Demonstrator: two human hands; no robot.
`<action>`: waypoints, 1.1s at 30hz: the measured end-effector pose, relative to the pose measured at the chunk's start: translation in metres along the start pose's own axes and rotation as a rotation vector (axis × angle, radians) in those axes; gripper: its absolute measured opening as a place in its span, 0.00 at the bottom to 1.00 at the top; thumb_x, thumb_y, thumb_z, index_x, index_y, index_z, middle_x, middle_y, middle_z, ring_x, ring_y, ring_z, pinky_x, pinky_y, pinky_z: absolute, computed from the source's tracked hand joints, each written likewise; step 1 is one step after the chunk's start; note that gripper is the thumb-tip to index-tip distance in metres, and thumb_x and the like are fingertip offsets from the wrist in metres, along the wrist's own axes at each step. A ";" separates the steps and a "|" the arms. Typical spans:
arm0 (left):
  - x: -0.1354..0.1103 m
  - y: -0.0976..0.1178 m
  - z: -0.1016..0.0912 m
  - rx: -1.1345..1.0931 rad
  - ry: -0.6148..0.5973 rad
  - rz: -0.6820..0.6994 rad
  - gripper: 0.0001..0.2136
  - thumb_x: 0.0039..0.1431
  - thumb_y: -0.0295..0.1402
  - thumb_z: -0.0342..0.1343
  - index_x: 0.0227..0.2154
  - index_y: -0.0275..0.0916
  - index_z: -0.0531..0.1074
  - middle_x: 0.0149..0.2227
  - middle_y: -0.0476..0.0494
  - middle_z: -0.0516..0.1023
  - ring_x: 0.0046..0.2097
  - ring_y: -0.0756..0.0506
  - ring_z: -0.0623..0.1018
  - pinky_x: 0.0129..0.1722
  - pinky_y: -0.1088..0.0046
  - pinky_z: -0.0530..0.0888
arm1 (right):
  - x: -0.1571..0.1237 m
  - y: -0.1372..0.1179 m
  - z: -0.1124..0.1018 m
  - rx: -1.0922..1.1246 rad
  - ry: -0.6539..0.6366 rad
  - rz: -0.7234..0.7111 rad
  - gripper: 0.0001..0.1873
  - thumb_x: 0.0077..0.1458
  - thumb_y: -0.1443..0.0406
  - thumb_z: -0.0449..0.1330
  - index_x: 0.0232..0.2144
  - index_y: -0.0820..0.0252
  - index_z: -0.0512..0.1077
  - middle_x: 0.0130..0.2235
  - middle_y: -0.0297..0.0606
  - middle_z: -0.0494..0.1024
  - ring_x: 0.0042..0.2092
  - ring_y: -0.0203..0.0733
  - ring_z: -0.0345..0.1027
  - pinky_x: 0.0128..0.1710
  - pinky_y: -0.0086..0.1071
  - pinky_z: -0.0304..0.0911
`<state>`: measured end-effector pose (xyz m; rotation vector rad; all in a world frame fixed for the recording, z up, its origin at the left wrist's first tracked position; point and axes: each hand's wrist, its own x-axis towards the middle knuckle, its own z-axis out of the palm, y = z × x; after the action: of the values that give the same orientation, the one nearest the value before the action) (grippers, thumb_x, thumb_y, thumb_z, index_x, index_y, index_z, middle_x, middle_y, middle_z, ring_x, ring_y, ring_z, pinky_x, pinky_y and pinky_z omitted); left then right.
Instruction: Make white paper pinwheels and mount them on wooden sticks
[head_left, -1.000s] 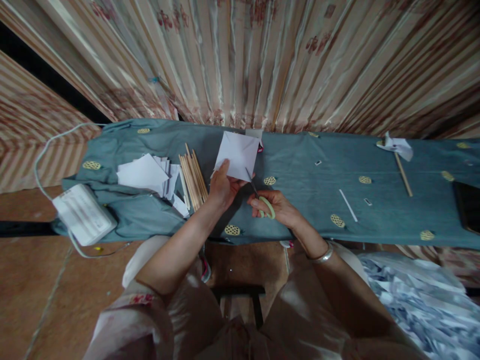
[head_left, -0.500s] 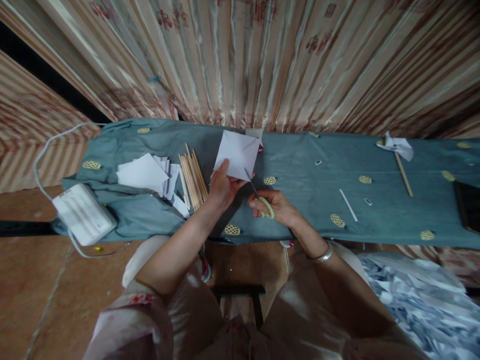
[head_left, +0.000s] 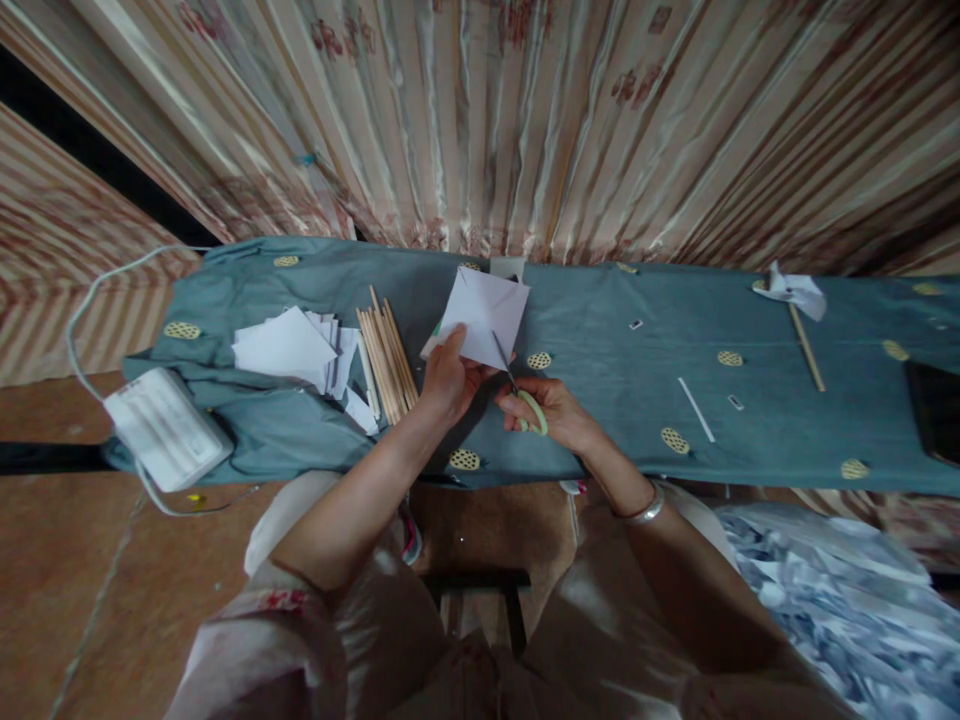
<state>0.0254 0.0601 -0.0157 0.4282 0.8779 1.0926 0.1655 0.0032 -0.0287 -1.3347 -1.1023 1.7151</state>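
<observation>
My left hand (head_left: 450,378) grips a square sheet of white paper (head_left: 484,308), thumb on top and fingers underneath. Diagonal lines run in from the paper's corners. In my right hand (head_left: 551,410) is a pair of scissors (head_left: 533,412) with pale green handles. Their dark blades lie at the paper's near corner and point toward its middle. How far the blades are apart is too small to tell. Left of my left hand lies a bundle of wooden sticks (head_left: 388,355) on the cloth.
A stack of white paper (head_left: 285,345) lies left of the sticks, near a white box with a cable (head_left: 171,428). To the right are a paper strip (head_left: 697,409), a paper pinwheel on a stick (head_left: 799,300) and a dark flat object (head_left: 934,410). A curtain (head_left: 480,130) hangs behind.
The paper in my left hand has shifted slightly right and toward me, so the blades reach further in from its near corner. My right hand stays nearly in place.
</observation>
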 end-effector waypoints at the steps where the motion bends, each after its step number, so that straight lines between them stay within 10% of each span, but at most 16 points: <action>1: -0.001 0.001 0.001 -0.002 0.001 0.000 0.12 0.66 0.36 0.48 0.42 0.35 0.73 0.34 0.38 0.82 0.42 0.40 0.82 0.44 0.62 0.78 | 0.000 0.000 0.000 0.004 0.004 0.002 0.26 0.34 0.46 0.73 0.26 0.60 0.73 0.19 0.29 0.74 0.22 0.30 0.64 0.23 0.25 0.60; 33: -0.003 -0.003 0.001 -0.005 -0.021 -0.025 0.12 0.65 0.36 0.50 0.45 0.36 0.72 0.35 0.38 0.81 0.42 0.39 0.82 0.44 0.60 0.78 | 0.000 0.000 0.000 -0.008 0.061 -0.025 0.28 0.31 0.45 0.74 0.25 0.60 0.73 0.18 0.29 0.73 0.21 0.31 0.64 0.21 0.26 0.60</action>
<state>0.0274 0.0563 -0.0158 0.4225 0.8600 1.0658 0.1650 0.0035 -0.0287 -1.3642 -1.0882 1.6425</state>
